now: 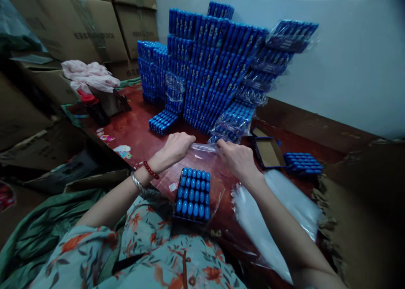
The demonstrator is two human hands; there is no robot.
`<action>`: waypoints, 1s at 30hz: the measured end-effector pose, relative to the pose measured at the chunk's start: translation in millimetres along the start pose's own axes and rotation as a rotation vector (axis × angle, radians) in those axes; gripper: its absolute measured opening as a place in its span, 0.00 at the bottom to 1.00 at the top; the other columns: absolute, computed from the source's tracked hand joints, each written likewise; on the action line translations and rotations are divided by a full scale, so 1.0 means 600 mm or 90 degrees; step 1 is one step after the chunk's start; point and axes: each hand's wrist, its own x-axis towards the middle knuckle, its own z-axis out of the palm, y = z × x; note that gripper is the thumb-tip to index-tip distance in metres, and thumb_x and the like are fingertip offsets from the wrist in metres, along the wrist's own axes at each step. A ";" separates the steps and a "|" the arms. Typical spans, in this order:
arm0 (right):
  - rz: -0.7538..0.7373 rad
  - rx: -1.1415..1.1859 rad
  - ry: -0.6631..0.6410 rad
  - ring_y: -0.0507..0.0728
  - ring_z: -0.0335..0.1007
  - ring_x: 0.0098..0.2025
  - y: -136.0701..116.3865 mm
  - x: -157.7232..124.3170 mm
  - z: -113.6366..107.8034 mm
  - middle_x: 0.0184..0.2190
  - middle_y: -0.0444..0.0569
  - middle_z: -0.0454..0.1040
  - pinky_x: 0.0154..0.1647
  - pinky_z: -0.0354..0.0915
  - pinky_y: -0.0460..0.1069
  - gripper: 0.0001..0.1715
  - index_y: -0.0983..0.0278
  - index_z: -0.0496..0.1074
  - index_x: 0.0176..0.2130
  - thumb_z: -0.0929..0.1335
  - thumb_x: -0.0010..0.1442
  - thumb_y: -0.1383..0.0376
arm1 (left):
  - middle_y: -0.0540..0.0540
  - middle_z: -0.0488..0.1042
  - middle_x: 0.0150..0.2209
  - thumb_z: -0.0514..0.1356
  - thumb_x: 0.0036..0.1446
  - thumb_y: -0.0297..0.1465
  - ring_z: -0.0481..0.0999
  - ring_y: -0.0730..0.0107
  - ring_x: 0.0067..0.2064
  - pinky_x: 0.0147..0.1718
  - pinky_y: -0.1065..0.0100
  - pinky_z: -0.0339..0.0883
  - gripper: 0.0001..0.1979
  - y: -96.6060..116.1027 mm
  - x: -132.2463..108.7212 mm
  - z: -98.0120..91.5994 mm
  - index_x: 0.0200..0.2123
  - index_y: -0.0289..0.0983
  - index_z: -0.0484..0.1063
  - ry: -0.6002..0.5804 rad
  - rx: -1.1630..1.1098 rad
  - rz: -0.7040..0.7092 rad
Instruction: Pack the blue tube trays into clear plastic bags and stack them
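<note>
My left hand (180, 146) and my right hand (237, 156) are both closed on the edge of a clear plastic bag (204, 147), which is stretched between them above the red table. Just below, at the table's near edge, sits a dark box of blue, rounded-top pieces (193, 195) in neat rows. Thin clear film shows between my hands and this box; whether the box lies inside the bag I cannot tell. A stack of flat clear bags (268, 213) lies under my right forearm.
Behind my hands rises a tall stack of blue packs (218, 69), some wrapped in film. A small blue pack (163, 121) lies before it. To the right are an open shallow box (270, 152) and another blue pack (303, 163). A red-lidded bottle (94, 107) stands left; cartons (79, 27) behind.
</note>
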 end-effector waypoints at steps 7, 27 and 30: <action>0.196 0.123 0.168 0.56 0.72 0.33 0.029 0.020 0.060 0.38 0.51 0.76 0.27 0.52 0.47 0.15 0.61 0.72 0.44 0.61 0.61 0.66 | 0.42 0.73 0.31 0.49 0.58 0.23 0.72 0.60 0.35 0.31 0.65 0.59 0.10 -0.025 -0.032 0.034 0.34 0.35 0.70 0.301 0.030 -0.103; 0.378 0.721 0.093 0.54 0.64 0.28 -0.111 -0.121 0.310 0.25 0.44 0.68 0.30 0.58 0.47 0.26 0.62 0.63 0.32 0.52 0.61 0.47 | 0.49 0.70 0.27 0.44 0.64 0.40 0.69 0.69 0.30 0.32 0.70 0.62 0.19 0.057 -0.125 0.345 0.27 0.37 0.64 0.237 -0.631 -0.400; 0.412 0.804 0.124 0.54 0.63 0.30 -0.124 -0.149 0.304 0.26 0.44 0.67 0.33 0.59 0.47 0.22 0.62 0.63 0.32 0.54 0.61 0.48 | 0.50 0.67 0.27 0.43 0.64 0.42 0.68 0.71 0.30 0.30 0.71 0.62 0.18 0.078 -0.158 0.338 0.29 0.38 0.62 0.256 -0.672 -0.429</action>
